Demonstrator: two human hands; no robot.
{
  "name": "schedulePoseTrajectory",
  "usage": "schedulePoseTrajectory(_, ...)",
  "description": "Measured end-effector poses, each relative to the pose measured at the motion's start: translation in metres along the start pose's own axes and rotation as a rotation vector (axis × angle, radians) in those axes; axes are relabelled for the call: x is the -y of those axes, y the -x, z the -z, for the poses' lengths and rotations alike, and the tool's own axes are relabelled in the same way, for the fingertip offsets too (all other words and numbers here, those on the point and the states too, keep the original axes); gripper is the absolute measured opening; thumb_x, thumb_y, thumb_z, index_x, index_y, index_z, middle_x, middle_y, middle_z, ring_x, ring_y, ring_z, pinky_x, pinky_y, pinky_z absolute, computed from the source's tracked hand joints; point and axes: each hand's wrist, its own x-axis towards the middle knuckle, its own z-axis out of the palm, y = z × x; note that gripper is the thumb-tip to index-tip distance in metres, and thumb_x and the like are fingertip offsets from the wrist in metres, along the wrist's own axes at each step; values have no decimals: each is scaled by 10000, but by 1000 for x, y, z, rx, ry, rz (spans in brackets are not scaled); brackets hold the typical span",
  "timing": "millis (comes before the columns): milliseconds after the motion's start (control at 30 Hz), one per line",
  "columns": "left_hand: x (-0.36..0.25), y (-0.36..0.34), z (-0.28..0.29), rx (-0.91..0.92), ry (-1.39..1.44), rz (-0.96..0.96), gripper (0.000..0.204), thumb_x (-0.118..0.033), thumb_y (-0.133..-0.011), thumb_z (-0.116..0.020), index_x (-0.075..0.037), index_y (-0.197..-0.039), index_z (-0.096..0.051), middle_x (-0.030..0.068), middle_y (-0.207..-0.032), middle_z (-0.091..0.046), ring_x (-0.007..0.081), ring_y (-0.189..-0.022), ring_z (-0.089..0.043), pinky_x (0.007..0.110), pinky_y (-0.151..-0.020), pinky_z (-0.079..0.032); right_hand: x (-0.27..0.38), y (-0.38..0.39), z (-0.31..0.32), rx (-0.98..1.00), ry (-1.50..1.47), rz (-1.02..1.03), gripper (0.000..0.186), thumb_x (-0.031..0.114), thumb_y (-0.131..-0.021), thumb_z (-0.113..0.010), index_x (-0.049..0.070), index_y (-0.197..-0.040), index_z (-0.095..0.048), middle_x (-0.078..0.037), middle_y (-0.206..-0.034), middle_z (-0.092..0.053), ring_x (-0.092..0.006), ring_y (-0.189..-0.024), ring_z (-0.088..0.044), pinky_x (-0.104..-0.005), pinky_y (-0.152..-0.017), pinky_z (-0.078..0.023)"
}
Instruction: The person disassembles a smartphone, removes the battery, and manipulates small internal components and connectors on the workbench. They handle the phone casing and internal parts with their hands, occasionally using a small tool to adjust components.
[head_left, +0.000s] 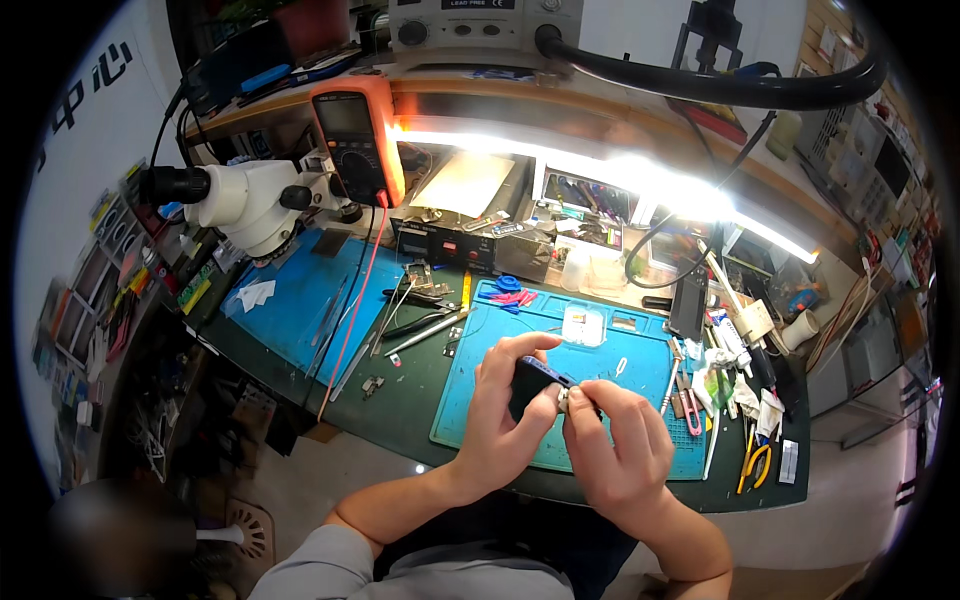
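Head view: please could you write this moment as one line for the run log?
left hand: holds dark phone-like device | right hand: touches small pale piece at device's near end | below: blue mat

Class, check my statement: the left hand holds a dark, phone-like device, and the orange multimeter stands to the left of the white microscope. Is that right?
Not quite: the head view shows the orange multimeter to the right of the white microscope. The rest stands: the left hand holds a dark, phone-like device.
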Motion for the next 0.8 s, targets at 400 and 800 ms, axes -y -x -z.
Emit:
schedulePoseTrajectory(400, -5, 9, -7, -92, 120, 23, 418, -22, -871, -599, -34, -1289, -590, 79, -1093, -536, 198, -1015, -475, 331, -928, -395, 11, 1, 1, -8, 20, 3, 231, -9, -784, -739, -58, -1008, -716, -156, -1015, -683, -241, -827, -690, -317, -684, -584)
schedulePoseTrajectory(800, 2, 11, -14, -165, 123, -54, 462, 0, -825, -575, -25, -1286, -592, 77, -1065, -493, 188, -986, -448, 320, -896, -396, 12, 1, -1, -39, -11, -2, 225, -24, -784, -752, -63, -1002, -711, -152, -996, -683, -243, -789, -688, -316, -648, -572)
